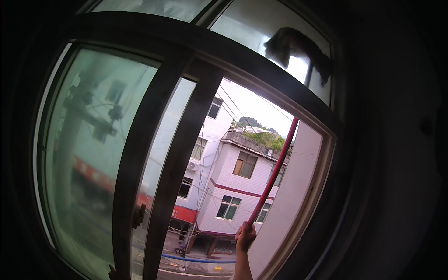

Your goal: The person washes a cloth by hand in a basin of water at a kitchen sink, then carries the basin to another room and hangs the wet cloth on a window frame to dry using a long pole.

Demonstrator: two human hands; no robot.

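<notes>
My right hand (245, 233) is closed around a red pole (274, 175) that slants up through the open part of a sliding window. Above the frame's crossbar, a dark, limp mop or cloth head (294, 42) shows through the upper right pane (241, 24), against the glass; the crossbar hides how it joins the pole. Low at the left, a few dark fingertips of my left hand (112, 272) touch the edge of the sliding sash (127, 182). The rest of that hand is hidden, so its grip is unclear.
A window latch (139, 216) sits on the sash. The left pane (94, 147) is hazy. On the right, the frame's side jamb (316, 185) stands near the pole. Outside are overhead wires, a white-tiled building (229, 182) and a street below with a blue pipe or hose (199, 259).
</notes>
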